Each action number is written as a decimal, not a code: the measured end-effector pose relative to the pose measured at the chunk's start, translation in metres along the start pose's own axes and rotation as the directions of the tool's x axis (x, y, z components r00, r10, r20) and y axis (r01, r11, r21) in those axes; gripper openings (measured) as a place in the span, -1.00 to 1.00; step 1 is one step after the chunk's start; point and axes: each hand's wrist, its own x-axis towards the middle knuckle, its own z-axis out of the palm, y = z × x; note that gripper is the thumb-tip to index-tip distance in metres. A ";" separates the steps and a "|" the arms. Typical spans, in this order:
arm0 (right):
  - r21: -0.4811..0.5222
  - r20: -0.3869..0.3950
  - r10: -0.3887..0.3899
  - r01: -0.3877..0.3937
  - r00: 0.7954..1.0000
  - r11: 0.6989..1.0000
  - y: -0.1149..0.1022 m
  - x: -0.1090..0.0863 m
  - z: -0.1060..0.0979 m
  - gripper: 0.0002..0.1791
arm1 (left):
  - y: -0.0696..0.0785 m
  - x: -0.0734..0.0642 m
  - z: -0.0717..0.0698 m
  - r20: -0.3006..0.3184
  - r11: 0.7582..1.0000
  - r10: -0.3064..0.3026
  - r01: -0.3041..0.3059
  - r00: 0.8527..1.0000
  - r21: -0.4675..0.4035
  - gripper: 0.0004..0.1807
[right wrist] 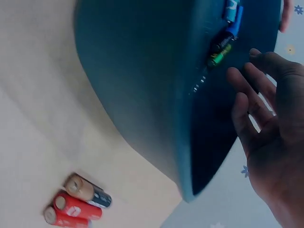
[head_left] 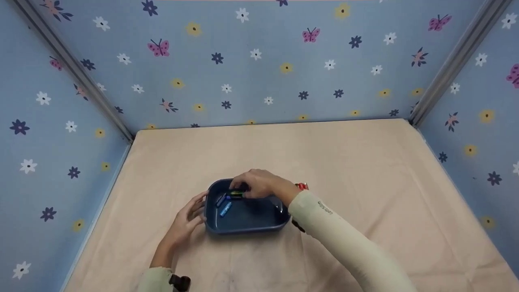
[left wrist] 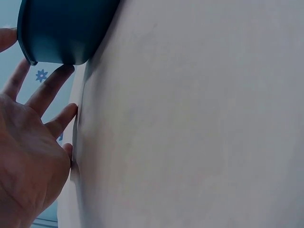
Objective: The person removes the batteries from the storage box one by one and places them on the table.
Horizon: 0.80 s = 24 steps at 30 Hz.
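A dark blue rectangular tub (head_left: 251, 231) sits on the cloth-covered table. At its left end my left hand (head_left: 187, 219) rests with fingers spread, the fingertips at the wall. My right hand (head_left: 259, 183) reaches over the far rim into the tub, its fingers loosely bent with nothing between them in the right wrist view. Close to those fingertips lies a green and black battery (right wrist: 219, 56). A light blue battery (head_left: 226, 209) and a dark blue battery (head_left: 221, 199) lie in the tub's left part. The right hand partly hides the tub's inside in the head view.
Beyond the tub's right end, a copper-topped black battery (right wrist: 88, 190) and red batteries (right wrist: 78, 207) lie side by side on the table; the right wrist mostly covers them in the head view. Pale cloth (head_left: 365, 162) covers the table, with blue patterned walls (head_left: 259, 81) around it.
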 end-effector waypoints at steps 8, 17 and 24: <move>-0.045 0.041 0.019 -0.018 0.999 0.999 0.002 0.002 0.018 -0.50 | -0.002 0.000 0.000 0.000 1.000 -0.001 0.001 1.000 -0.003 -0.13; -0.179 0.048 0.001 0.008 0.999 0.984 -0.002 -0.003 0.021 -0.46 | -0.004 0.000 0.000 0.009 0.999 0.033 -0.033 0.999 -0.009 -0.16; -0.306 0.044 -0.002 0.015 0.999 0.952 -0.001 -0.006 0.024 -0.40 | -0.004 0.000 0.000 0.003 0.999 0.042 -0.042 0.999 -0.005 -0.16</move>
